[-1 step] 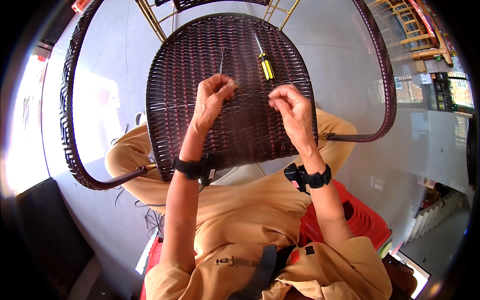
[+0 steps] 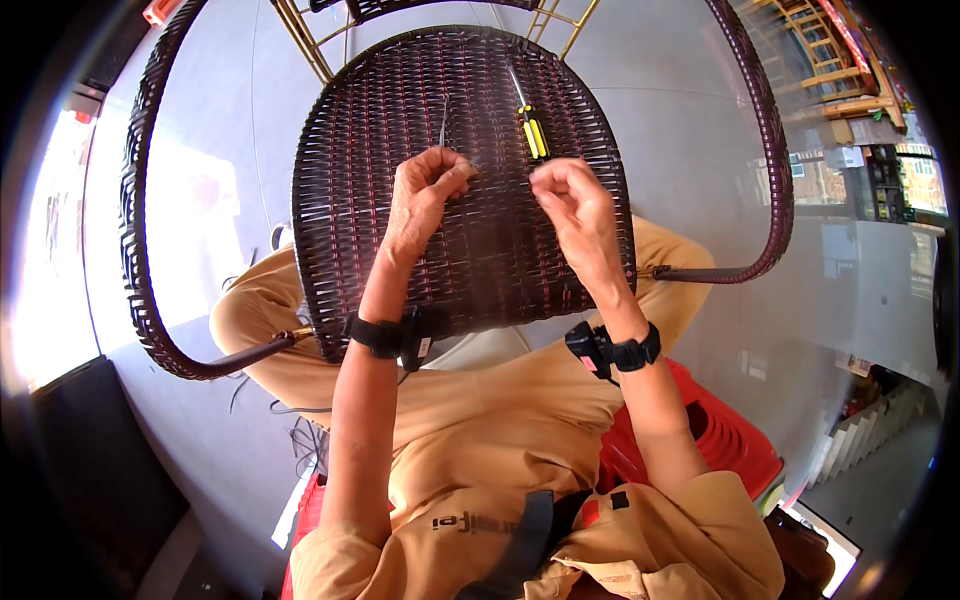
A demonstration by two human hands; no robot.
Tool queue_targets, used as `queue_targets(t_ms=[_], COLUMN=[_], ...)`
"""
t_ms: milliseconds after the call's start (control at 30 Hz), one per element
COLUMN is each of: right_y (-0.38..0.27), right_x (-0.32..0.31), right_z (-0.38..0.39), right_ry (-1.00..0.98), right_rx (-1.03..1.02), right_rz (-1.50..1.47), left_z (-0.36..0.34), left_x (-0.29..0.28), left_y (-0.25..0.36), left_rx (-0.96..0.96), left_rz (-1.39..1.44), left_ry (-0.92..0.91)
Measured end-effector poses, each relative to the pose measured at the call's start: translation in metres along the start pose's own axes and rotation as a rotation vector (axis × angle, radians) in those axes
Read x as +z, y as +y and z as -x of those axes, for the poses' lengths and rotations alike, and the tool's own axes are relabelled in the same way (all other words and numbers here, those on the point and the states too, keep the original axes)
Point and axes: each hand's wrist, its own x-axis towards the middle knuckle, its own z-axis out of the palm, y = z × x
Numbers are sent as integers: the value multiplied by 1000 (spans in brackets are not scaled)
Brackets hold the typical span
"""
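Note:
A dark brown woven chair seat (image 2: pixel 370 140), threaded with reddish strands, lies across my lap. On it rest a screwdriver (image 2: pixel 532 130) with a yellow-and-black handle and a thin greyish strip or tool (image 2: pixel 442 122). My left hand (image 2: pixel 430 200) is closed just below the thin piece, thumb and index finger pinched on something small that I cannot make out. Slightly to its right, my right hand (image 2: pixel 575 210) hovers over or touches the weave with curled fingers, below the screwdriver; whatever it may hold is hidden. Black devices are strapped to both my wrists.
The chair's wrapped loop arms (image 2: pixel 770 150) curve around both sides, and gold rods (image 2: pixel 560 40) rise at the back. A red plastic seat (image 2: pixel 730 440) is beneath me. Wooden frames (image 2: pixel 820 60) stand at upper right, and cables (image 2: pixel 300 450) lie on the grey floor.
My right hand has shifted slightly leftward and upward, toward the left hand. The left hand and the items on the seat look unchanged.

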Motion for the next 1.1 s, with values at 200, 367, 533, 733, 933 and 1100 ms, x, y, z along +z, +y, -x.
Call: queue_targets(t_ms=[200, 367, 533, 733, 933, 1100], right_y=[5, 6, 3, -14, 3, 11], right_x=[46, 55, 38, -2, 49, 64], right_z=[-28, -31, -50, -55, -36, -33], right_ry=[-30, 26, 263, 163, -28, 14], right_rx=[194, 278, 284, 296, 190, 198], right_rz=[-200, -315, -449, -50, -230, -334], left_z=[0, -1, 1, 1, 0, 1], left_x=[0, 1, 3, -1, 1, 4], left_y=[-6, -9, -3, -6, -6, -5], left_rx=[34, 34, 29, 30, 49, 52], left_rz=[57, -3, 32, 95, 99, 47], left_ry=[15, -13, 19, 59, 77, 63])
